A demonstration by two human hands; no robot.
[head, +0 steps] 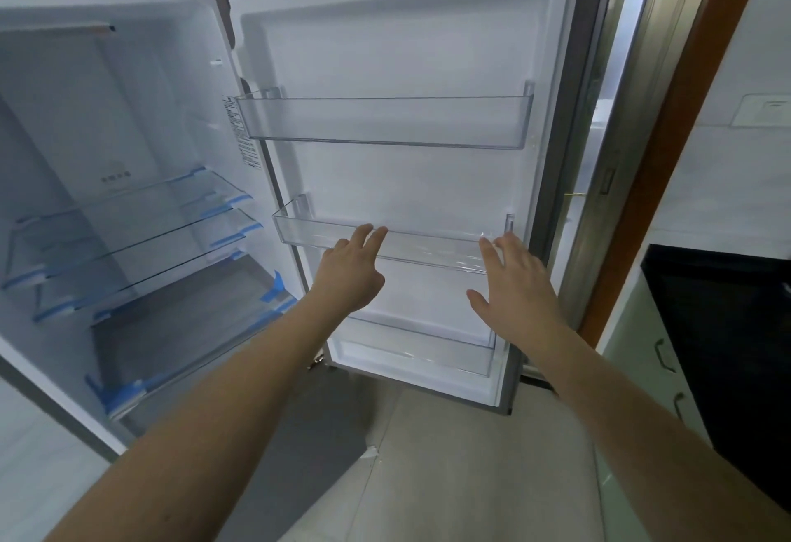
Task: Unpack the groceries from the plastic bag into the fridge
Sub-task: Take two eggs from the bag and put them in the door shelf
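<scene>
Fridge (128, 113) stands open, white moulded-plastic interior, grey metal outer casing. Its door (406, 49) is swung wide to the right, inner liner smooth white with a raised rectangular panel. Inside the cabinet: two clear glass shelves (141, 233), flat, edges held with strips of blue tape (222, 209); below them a translucent drawer cover, also blue-taped at the corners. Door carries three clear plastic bins: upper bin (385, 122), middle bin (385, 241), lower bin (415, 353), all long shallow troughs with rounded ends. A white printed label (244, 134) sits on the cabinet's right inner wall near the hinge; text too small to read. Small grey characters on the back wall, illegible. Plastic bag and groceries: out of view. Left hand (351, 271) reaches to the middle bin, fingers straight and spread, fingertips at its front rim, holding nothing. Right hand (518, 284) is beside the bin's right end, fingers extended and splayed, thumb out, holding nothing; contact with the bin cannot be told. Pale tiled floor (471, 477) below; black countertop (727, 327) at right.
</scene>
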